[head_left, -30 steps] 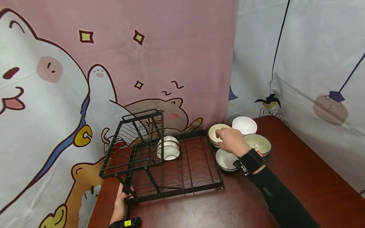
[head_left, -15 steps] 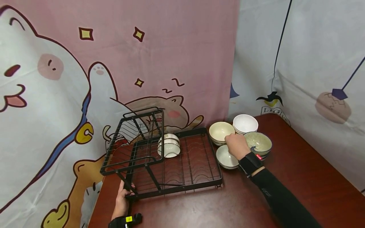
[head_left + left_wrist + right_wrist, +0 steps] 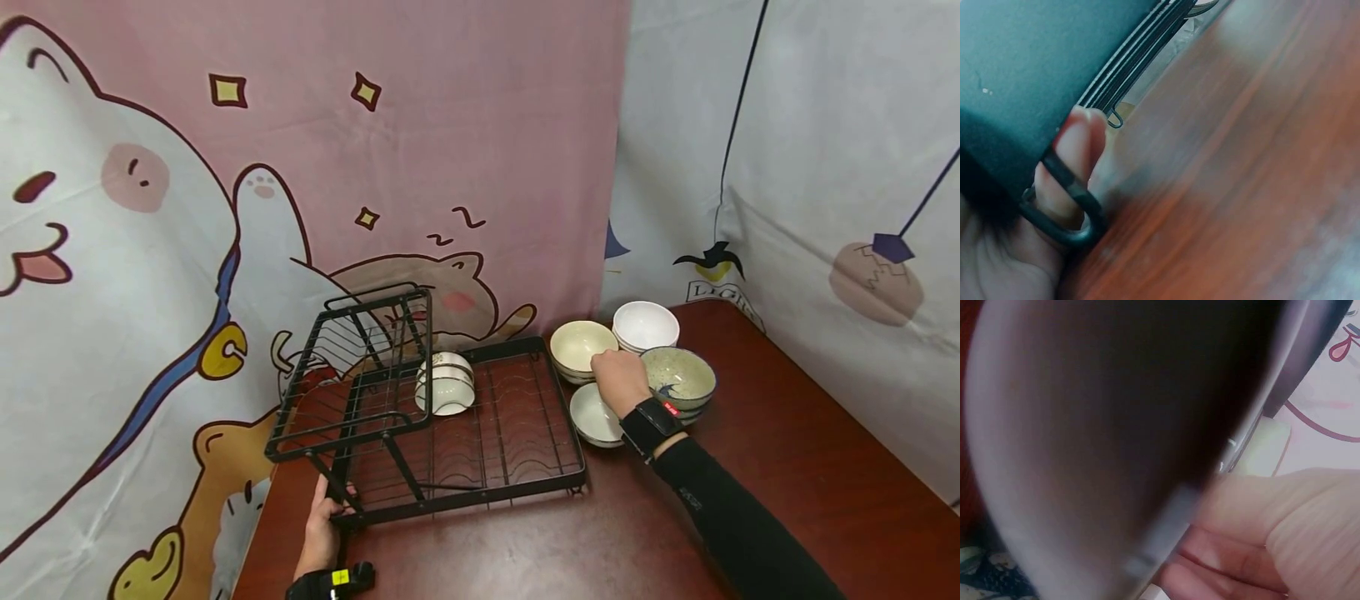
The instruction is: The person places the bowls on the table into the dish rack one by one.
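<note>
A black two-tier dish rack (image 3: 487,502) stands on the table, with a few patterned white bowls (image 3: 445,395) nested on edge in its lower tier. My left hand (image 3: 322,525) grips the rack's front left corner; in the left wrist view its fingers (image 3: 1075,156) wrap by the black wire foot (image 3: 1063,234). Right of the rack, my right hand (image 3: 621,379) pinches the rim of a pale grey-white bowl (image 3: 592,414), which sits front left among the bowl stacks. In the right wrist view that bowl (image 3: 1085,456) looms large and blurred, the thumb (image 3: 1241,503) at its rim.
Behind the hand are a cream bowl stack (image 3: 581,343) and a white bowl stack (image 3: 647,323). A speckled green-grey stack (image 3: 686,379) stands close on its right. A printed cloth (image 3: 487,125) hangs at the back of the brown table (image 3: 787,433).
The right hand has come down from over the cream bowl to the pale bowl's rim and its fingers have closed there. The left hand has stayed on the rack.
</note>
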The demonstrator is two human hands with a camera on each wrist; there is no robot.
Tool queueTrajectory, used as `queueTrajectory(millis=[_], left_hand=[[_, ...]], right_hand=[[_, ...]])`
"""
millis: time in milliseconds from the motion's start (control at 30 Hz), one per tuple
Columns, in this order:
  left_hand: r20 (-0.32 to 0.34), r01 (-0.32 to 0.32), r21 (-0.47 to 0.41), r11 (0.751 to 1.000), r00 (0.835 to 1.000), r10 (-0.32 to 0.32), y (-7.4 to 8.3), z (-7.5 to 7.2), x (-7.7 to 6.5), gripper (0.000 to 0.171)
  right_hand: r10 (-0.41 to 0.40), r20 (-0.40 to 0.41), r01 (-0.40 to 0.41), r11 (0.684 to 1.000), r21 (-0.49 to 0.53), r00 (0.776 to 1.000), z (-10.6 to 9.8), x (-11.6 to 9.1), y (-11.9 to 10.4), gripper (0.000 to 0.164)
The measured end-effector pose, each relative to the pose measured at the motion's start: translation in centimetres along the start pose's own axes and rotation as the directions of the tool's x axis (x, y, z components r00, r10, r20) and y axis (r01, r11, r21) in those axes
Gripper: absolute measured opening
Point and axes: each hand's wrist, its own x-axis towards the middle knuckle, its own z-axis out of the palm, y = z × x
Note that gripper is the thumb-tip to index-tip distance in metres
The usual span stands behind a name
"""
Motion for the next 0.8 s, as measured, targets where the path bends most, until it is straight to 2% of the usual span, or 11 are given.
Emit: queueTrajectory(millis=[100, 233, 400, 500, 633, 800], left_hand=[[-0.004, 0.000, -0.009, 1.000, 1.000, 0.000, -0.1, 0.0, 0.0, 0.053], [0.000, -0.018, -0.025, 1.000, 1.000, 0.018, -0.2, -0.1, 0.0, 0.052], [0.003, -0.026, -0.018, 0.999, 1.000, 0.027, -0.2, -0.2, 0.0, 0.054], [0.001, -0.014, -0.001, 1.000, 1.000, 0.014, -0.1, -0.1, 0.0, 0.057], [0.000, -0.018, -0.002, 1.000, 1.000, 0.018, -0.1, -0.2, 0.0, 0.051], [0.003, -0.023, -0.004, 1.000, 1.000, 0.023, -0.2, -0.2, 0.0, 0.046]], right_hand=[[-0.017, -0.015, 0.017, 1.000, -0.009, 1.000, -0.4, -0.1, -0.1, 0.013], [-0.082, -0.043, 0.081, 0.996, -0.027, 0.996, -1.0, -0.4, -0.4, 0.008], [-0.150, -0.063, 0.148, 0.988, -0.032, 0.987, -1.1, -0.6, -0.9, 0.017], [-0.159, -0.080, 0.155, 0.987, -0.051, 0.984, -0.7, -0.7, -1.0, 0.014], [-0.138, -0.092, 0.132, 0.989, -0.064, 0.986, -0.2, -1.0, -1.3, 0.008], [-0.170, -0.107, 0.162, 0.983, -0.082, 0.980, -0.2, -1.5, -1.7, 0.014]])
